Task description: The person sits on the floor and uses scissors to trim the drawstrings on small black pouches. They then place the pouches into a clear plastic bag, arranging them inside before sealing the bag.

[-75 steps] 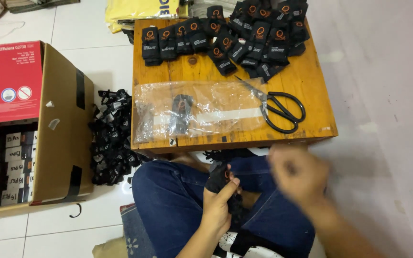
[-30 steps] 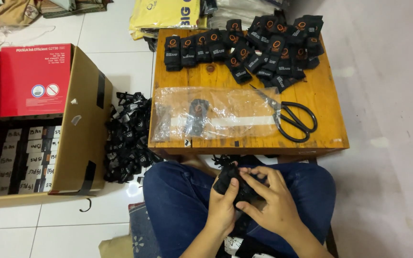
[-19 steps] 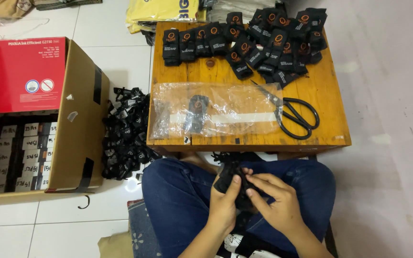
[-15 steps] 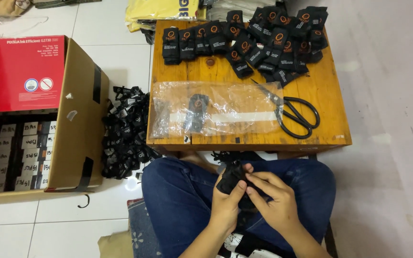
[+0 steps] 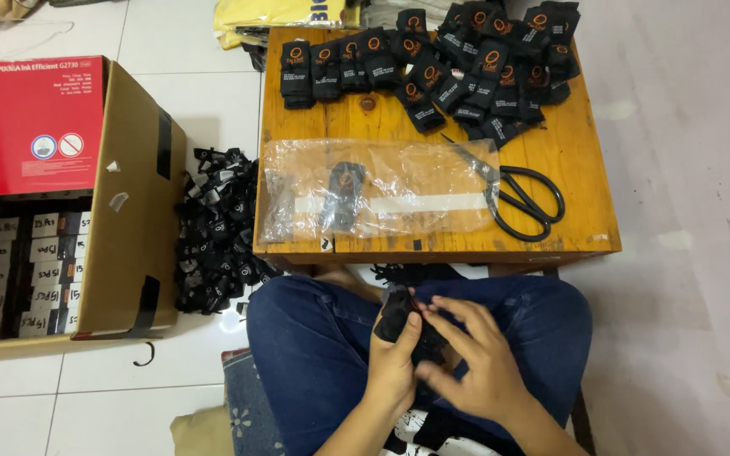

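Two hands meet over my lap, just off the near edge of the low wooden table (image 5: 585, 110). My left hand (image 5: 392, 365) is closed around a small black fabric piece (image 5: 399, 314), thumb on top, holding it above my blue-jeaned knees. My right hand (image 5: 476, 361) lies against it with fingers (image 5: 449, 306) loosely spread, tips touching the fabric; whether they pinch anything I cannot tell, since the hand covers most of the piece, and its shape is hard to make out.

On the table, along the far edge, sit rows and a heap of folded black items with orange round marks (image 5: 458, 63); the back ones are cut off by the top of the view. Near the front edge lies a clear plastic bag (image 5: 382, 190) with one dark item dimly visible inside. Black scissors (image 5: 521, 198) rest by the right front corner, blades partly under the bag.

On the floor left of the table is a pile of loose black pieces (image 5: 217, 228), and beyond it an open cardboard box (image 5: 133, 219) with a red carton (image 5: 31, 127) on it, its contents mostly in shadow.
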